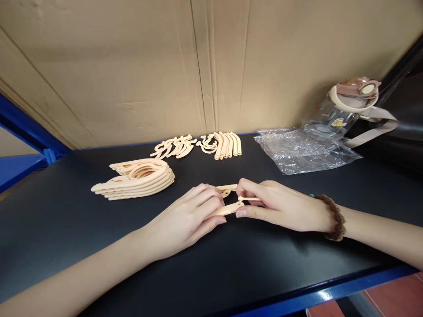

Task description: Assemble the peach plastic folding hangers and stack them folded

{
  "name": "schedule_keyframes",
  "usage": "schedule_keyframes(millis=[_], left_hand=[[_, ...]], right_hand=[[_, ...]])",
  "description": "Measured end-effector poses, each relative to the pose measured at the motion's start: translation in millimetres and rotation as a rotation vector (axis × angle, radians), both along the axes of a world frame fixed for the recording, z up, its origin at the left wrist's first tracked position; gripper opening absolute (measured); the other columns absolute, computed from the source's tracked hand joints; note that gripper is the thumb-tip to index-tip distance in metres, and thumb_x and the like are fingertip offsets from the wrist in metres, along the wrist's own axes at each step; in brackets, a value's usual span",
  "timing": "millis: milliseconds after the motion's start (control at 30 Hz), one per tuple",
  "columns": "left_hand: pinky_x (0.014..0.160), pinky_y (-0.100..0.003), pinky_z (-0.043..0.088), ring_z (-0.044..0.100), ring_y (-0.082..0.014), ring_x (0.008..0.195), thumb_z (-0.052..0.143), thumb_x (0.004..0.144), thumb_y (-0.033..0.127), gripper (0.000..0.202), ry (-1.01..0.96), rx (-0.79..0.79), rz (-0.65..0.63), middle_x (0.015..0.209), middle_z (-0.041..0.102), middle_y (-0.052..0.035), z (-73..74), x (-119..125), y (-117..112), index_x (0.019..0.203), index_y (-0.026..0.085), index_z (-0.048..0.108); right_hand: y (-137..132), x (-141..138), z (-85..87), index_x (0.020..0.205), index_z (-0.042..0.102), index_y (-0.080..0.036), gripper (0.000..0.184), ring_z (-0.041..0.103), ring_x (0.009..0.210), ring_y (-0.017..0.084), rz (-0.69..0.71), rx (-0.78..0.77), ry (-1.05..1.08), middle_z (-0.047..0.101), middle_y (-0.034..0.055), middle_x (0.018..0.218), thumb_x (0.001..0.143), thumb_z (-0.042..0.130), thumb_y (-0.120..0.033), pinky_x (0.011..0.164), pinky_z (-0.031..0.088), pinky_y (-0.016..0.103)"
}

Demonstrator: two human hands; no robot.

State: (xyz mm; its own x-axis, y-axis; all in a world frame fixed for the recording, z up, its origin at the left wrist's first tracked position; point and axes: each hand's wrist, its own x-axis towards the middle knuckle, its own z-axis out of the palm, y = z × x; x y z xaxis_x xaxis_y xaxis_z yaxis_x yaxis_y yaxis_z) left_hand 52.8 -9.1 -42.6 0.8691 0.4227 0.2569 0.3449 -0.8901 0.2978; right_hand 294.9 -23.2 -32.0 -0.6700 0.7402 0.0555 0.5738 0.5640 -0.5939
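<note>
My left hand (201, 209) is closed around a beige plastic hanger piece (226, 210), its fingers covering much of it. At that piece's right end, my right hand (267, 202) pinches a thin beige plastic part (250, 199) with a small knob at its tip. The knob sits beside the hanger piece's end, and my right thumb touches that end. To the left lies a stack of beige folding hangers (148, 189). Behind my hands are loose hook-shaped pieces (180, 146) and a row of curved arm pieces (228, 145).
A crumpled clear plastic bag (304, 152) lies at the back right. On it stands a clear bottle (340, 116) with a brown lid and a strap. A cardboard wall (132, 66) closes off the back of the black table (59, 211), which has a blue frame edge (324, 293).
</note>
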Motion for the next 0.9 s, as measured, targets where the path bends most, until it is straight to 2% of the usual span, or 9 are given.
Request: schedule_keyframes(millis=[200, 433, 633, 800, 900], left_hand=[[0.089, -0.032, 0.042, 0.047, -0.0202, 0.102, 0.039, 0.098, 0.022, 0.014, -0.021, 0.008, 0.015, 0.102, 0.056, -0.0074, -1.8, -0.5, 0.5, 0.101, 0.016, 0.051], [0.091, -0.031, 0.042, 0.047, -0.0194, 0.103, 0.041, 0.098, 0.022, 0.012, -0.021, 0.015, 0.025, 0.101, 0.056, -0.0067, -3.3, 0.6, -0.2, 0.101, 0.016, 0.051], [0.093, -0.033, 0.042, 0.047, -0.0198, 0.104, 0.041, 0.098, 0.024, 0.014, -0.018, 0.025, 0.035, 0.101, 0.056, -0.0067, -4.5, 1.1, -0.5, 0.102, 0.016, 0.051], [0.091, -0.033, 0.043, 0.047, -0.0200, 0.104, 0.040, 0.098, 0.023, 0.014, -0.014, 0.008, 0.034, 0.101, 0.057, -0.0068, -3.4, 1.2, -1.0, 0.102, 0.016, 0.051], [0.091, -0.032, 0.043, 0.047, -0.0201, 0.104, 0.041, 0.097, 0.021, 0.012, -0.008, 0.001, 0.028, 0.102, 0.056, -0.0070, -2.0, 1.2, -1.1, 0.100, 0.016, 0.052]], right_hand=[[0.4, -1.5, -0.3, 0.092, 0.047, -0.021, 0.026, 0.045, 0.057, 0.009, 0.029, 0.026, 0.038, 0.052, -0.0061, 0.070, 0.096, 0.043, -0.046, 0.053, 0.029, 0.021], [-1.2, -3.1, -0.7, 0.093, 0.047, -0.021, 0.023, 0.045, 0.057, 0.009, 0.042, 0.043, 0.006, 0.050, -0.0057, 0.068, 0.099, 0.038, -0.041, 0.052, 0.028, 0.022], [-1.4, -4.9, -2.4, 0.091, 0.046, -0.021, 0.023, 0.043, 0.055, 0.010, 0.049, 0.053, -0.026, 0.047, -0.0051, 0.068, 0.100, 0.035, -0.039, 0.053, 0.029, 0.022], [-2.6, -5.3, -4.7, 0.085, 0.046, -0.021, 0.027, 0.043, 0.052, 0.010, 0.025, 0.123, -0.080, 0.046, -0.0047, 0.064, 0.100, 0.034, -0.040, 0.050, 0.028, 0.022], [-4.7, -5.0, -6.1, 0.082, 0.046, -0.020, 0.032, 0.041, 0.048, 0.011, 0.003, 0.221, -0.169, 0.048, -0.0039, 0.062, 0.100, 0.030, -0.041, 0.049, 0.026, 0.023]])
